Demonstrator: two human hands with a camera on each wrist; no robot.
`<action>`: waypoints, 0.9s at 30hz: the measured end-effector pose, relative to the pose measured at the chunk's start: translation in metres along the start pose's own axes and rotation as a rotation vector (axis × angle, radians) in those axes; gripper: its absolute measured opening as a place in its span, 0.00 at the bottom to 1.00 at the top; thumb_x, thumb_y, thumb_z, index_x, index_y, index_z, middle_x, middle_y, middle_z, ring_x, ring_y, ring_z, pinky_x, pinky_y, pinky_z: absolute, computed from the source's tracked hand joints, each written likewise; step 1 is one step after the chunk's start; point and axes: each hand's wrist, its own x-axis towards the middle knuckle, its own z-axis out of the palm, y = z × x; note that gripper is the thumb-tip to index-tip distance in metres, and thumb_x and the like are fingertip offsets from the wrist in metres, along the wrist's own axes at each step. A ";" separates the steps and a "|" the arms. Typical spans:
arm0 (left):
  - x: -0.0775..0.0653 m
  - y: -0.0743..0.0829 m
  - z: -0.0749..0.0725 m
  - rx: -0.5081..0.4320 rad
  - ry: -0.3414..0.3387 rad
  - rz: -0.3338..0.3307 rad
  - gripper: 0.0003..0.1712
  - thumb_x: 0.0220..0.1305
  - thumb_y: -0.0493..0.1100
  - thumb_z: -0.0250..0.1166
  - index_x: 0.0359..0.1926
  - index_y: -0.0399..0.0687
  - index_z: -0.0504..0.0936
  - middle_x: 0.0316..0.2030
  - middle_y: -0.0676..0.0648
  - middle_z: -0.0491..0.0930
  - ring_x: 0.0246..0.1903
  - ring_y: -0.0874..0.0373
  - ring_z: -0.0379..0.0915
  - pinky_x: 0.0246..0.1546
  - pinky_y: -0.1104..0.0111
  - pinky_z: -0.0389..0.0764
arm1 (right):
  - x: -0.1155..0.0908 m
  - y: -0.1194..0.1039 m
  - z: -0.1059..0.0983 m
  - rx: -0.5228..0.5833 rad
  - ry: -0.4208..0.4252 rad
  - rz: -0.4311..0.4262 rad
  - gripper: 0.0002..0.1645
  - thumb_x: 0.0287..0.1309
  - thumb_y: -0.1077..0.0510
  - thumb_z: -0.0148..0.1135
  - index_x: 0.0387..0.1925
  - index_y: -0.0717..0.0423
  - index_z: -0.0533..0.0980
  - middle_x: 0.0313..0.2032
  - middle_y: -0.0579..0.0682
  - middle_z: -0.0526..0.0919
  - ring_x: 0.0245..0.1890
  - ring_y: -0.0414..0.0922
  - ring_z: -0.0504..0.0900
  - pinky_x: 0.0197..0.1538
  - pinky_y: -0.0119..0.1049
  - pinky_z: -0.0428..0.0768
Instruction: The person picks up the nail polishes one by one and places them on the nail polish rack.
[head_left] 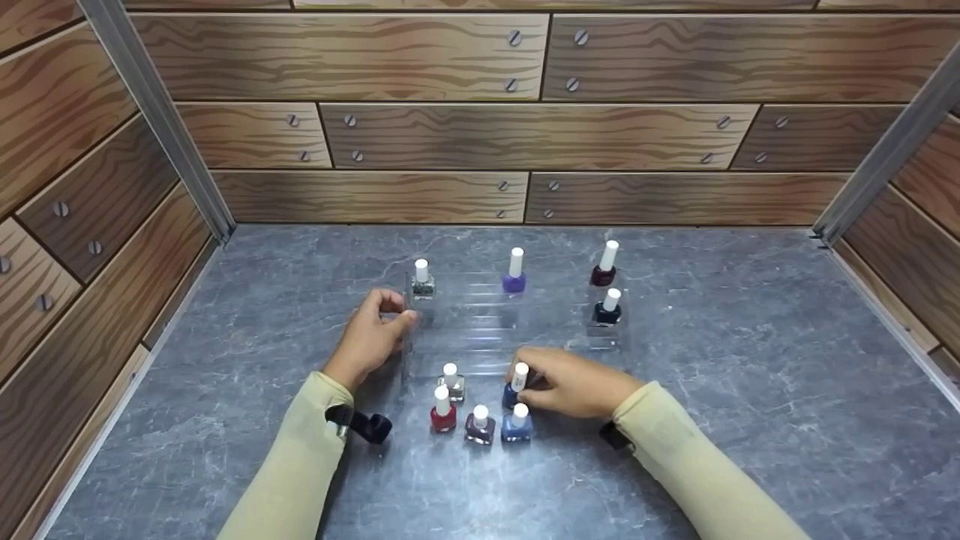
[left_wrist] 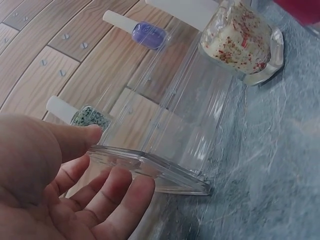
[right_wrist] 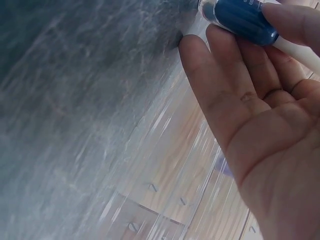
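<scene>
My right hand (head_left: 574, 381) pinches a dark blue nail polish bottle (head_left: 512, 394) between thumb and fingers, at the front of a clear stepped display rack (head_left: 465, 322). In the right wrist view, the thumb lies across the blue bottle (right_wrist: 242, 20), below its white cap. At the rack's left end, my left hand (head_left: 372, 330) holds the side panel (left_wrist: 150, 167), thumb at its edge and fingers outside. Standing in front are a glitter bottle (head_left: 457, 388), a red bottle (head_left: 443, 418), a dark plum bottle (head_left: 480, 430) and a light blue bottle (head_left: 517, 428).
On the rack stand a green glitter bottle (head_left: 423, 286) at back left, a purple bottle (head_left: 514, 283) at back middle, a dark red bottle (head_left: 603, 275) at back right and a black bottle (head_left: 607, 313) one step lower. Wood-patterned walls (head_left: 427, 135) enclose the grey marbled table (head_left: 750, 390).
</scene>
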 end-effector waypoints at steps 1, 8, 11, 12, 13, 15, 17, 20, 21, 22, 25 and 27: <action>0.000 0.000 0.000 0.002 -0.001 0.000 0.12 0.72 0.37 0.65 0.50 0.41 0.71 0.53 0.40 0.73 0.42 0.56 0.77 0.35 0.68 0.83 | 0.000 0.000 0.000 -0.002 -0.002 0.001 0.07 0.70 0.58 0.64 0.44 0.49 0.73 0.45 0.45 0.81 0.52 0.48 0.83 0.59 0.46 0.83; -0.001 0.002 0.000 0.010 -0.002 0.012 0.13 0.72 0.36 0.65 0.50 0.42 0.70 0.52 0.40 0.73 0.38 0.56 0.76 0.36 0.66 0.84 | 0.001 -0.001 -0.002 -0.036 -0.018 0.016 0.07 0.71 0.56 0.63 0.45 0.48 0.73 0.45 0.44 0.81 0.51 0.47 0.82 0.58 0.47 0.83; -0.001 0.002 0.000 0.024 0.001 0.029 0.13 0.71 0.36 0.66 0.50 0.42 0.71 0.52 0.40 0.73 0.36 0.57 0.76 0.35 0.67 0.83 | 0.001 -0.004 -0.003 -0.096 -0.017 0.018 0.07 0.71 0.55 0.63 0.46 0.48 0.74 0.44 0.44 0.81 0.50 0.45 0.82 0.58 0.47 0.83; -0.001 0.002 0.000 0.028 0.001 0.032 0.13 0.71 0.36 0.66 0.50 0.41 0.71 0.52 0.40 0.73 0.36 0.57 0.76 0.35 0.68 0.83 | 0.001 -0.005 -0.004 -0.114 -0.015 0.014 0.07 0.71 0.55 0.63 0.47 0.49 0.74 0.44 0.44 0.81 0.49 0.45 0.82 0.57 0.47 0.83; -0.001 0.002 -0.001 0.031 0.000 0.035 0.14 0.71 0.36 0.66 0.50 0.42 0.71 0.52 0.39 0.73 0.35 0.57 0.76 0.35 0.68 0.83 | 0.001 -0.006 -0.004 -0.132 -0.010 0.009 0.08 0.71 0.54 0.63 0.47 0.49 0.75 0.44 0.44 0.82 0.49 0.45 0.82 0.57 0.46 0.83; -0.001 0.002 -0.001 0.033 -0.004 0.035 0.14 0.71 0.36 0.66 0.50 0.42 0.71 0.52 0.40 0.73 0.35 0.57 0.76 0.35 0.68 0.83 | 0.000 -0.008 -0.005 -0.154 0.006 -0.009 0.08 0.70 0.55 0.65 0.48 0.50 0.76 0.45 0.45 0.83 0.49 0.45 0.83 0.58 0.47 0.83; -0.002 0.002 -0.002 0.028 -0.010 0.029 0.13 0.71 0.36 0.66 0.50 0.42 0.70 0.52 0.40 0.73 0.36 0.56 0.76 0.36 0.67 0.84 | -0.001 -0.009 -0.007 -0.164 0.028 -0.029 0.09 0.69 0.56 0.66 0.49 0.51 0.78 0.46 0.45 0.84 0.49 0.46 0.83 0.58 0.47 0.83; -0.002 0.001 -0.003 0.022 -0.012 0.021 0.13 0.71 0.36 0.65 0.50 0.42 0.70 0.52 0.40 0.72 0.37 0.56 0.76 0.37 0.65 0.85 | -0.002 -0.011 -0.013 -0.109 0.069 -0.054 0.10 0.67 0.59 0.67 0.48 0.52 0.80 0.46 0.45 0.85 0.49 0.45 0.84 0.56 0.45 0.85; -0.002 0.001 -0.003 0.021 -0.011 0.022 0.13 0.71 0.36 0.66 0.50 0.42 0.70 0.52 0.40 0.72 0.38 0.56 0.76 0.37 0.65 0.85 | -0.003 -0.012 -0.015 -0.080 0.084 -0.060 0.09 0.67 0.60 0.67 0.48 0.52 0.80 0.45 0.45 0.85 0.48 0.45 0.85 0.56 0.44 0.85; -0.002 0.001 -0.002 0.018 -0.011 0.023 0.13 0.71 0.36 0.65 0.50 0.41 0.70 0.52 0.40 0.72 0.38 0.56 0.76 0.37 0.64 0.86 | -0.004 -0.012 -0.019 -0.057 0.100 -0.061 0.09 0.66 0.61 0.67 0.47 0.51 0.80 0.44 0.44 0.86 0.48 0.44 0.85 0.55 0.43 0.86; -0.002 0.001 -0.001 0.004 -0.016 0.023 0.13 0.72 0.36 0.65 0.50 0.42 0.70 0.53 0.39 0.72 0.38 0.56 0.76 0.38 0.64 0.87 | -0.009 -0.010 -0.029 -0.005 0.155 -0.055 0.09 0.64 0.63 0.68 0.45 0.49 0.81 0.42 0.41 0.86 0.46 0.41 0.85 0.53 0.40 0.87; -0.001 0.000 -0.001 -0.006 -0.021 0.018 0.13 0.72 0.36 0.65 0.50 0.42 0.70 0.53 0.39 0.71 0.39 0.56 0.76 0.38 0.63 0.87 | -0.011 -0.008 -0.036 0.015 0.203 -0.033 0.10 0.63 0.64 0.68 0.44 0.48 0.82 0.41 0.39 0.86 0.45 0.40 0.85 0.52 0.39 0.86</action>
